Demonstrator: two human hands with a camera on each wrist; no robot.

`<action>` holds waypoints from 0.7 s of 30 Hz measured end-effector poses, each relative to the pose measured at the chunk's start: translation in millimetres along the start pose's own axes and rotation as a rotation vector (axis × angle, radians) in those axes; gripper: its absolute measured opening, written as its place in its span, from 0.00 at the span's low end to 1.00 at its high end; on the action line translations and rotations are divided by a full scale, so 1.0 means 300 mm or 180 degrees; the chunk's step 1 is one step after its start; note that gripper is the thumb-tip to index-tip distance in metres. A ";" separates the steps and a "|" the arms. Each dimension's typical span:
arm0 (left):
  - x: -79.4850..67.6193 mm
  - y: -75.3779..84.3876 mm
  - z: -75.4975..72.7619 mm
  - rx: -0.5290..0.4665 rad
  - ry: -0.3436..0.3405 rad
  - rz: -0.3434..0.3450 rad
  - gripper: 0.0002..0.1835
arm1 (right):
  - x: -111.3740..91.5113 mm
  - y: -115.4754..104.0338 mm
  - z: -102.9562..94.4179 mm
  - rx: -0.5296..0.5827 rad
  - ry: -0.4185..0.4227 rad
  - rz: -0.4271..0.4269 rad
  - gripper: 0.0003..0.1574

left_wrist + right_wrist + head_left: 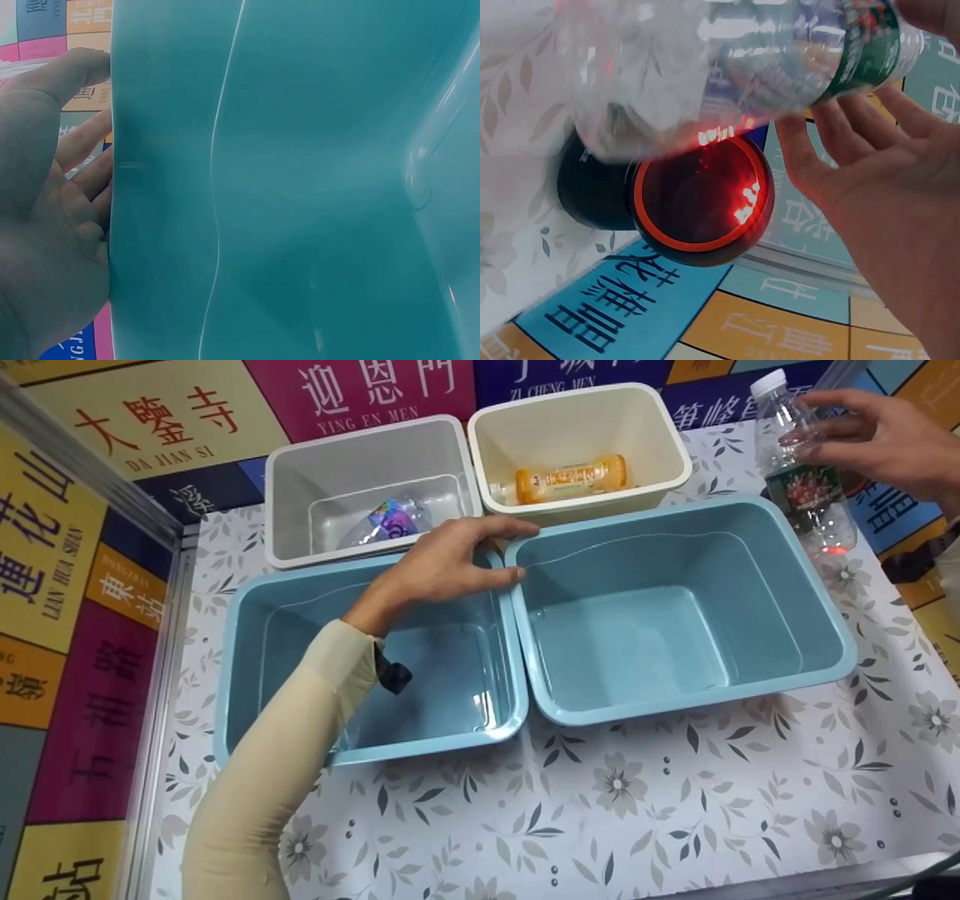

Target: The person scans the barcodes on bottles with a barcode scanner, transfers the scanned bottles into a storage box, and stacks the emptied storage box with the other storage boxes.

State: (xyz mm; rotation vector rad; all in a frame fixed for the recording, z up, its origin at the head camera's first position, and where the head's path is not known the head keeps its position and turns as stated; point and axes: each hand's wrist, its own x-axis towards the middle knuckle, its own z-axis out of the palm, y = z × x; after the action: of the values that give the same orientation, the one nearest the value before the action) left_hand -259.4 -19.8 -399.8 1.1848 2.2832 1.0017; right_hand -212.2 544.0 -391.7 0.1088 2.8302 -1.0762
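My left hand [442,559] reaches over the left blue bin [367,754], fingers and thumb stretched across the meeting rims of this bin and the right blue bin [690,712]. In the left wrist view a blue bin's wall [300,150] covers its fingertips. At the far right, my right hand [885,442] grips a clear plastic bottle [810,495] with a white cap and dark green label. Seen from the right wrist, the bottle [772,67] runs between thumb and fingers, its lower end beside a dark round device with a glowing red ring [701,247].
A grey bin [375,469] behind the left blue one contains a crumpled bottle with a purple label [394,517]. Right of it, a cream bin [577,416] holds an orange bottle [574,480]. A flower-patterned cloth [555,802] covers the table; colourful lettered panels [157,424] surround it.
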 end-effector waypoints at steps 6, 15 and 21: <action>-0.006 0.001 0.003 0.0006 0.0029 0.0022 0.31 | 0.007 0.005 -0.003 0.0420 0.0082 -0.0025 0.41; -0.008 -0.002 0.003 0.0042 0.0039 0.0044 0.32 | 0.009 0.006 0.031 0.0884 -0.0005 0.0051 0.43; -0.008 0.000 0.002 0.0063 0.0039 0.0035 0.32 | -0.003 0.017 0.034 0.0841 -0.0025 0.0082 0.40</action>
State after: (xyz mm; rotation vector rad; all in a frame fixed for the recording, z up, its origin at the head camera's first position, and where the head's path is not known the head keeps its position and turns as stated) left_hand -257.7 -21.4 -400.2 1.2036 2.3037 0.9953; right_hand -209.9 540.9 -402.6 0.1620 2.6568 -1.4351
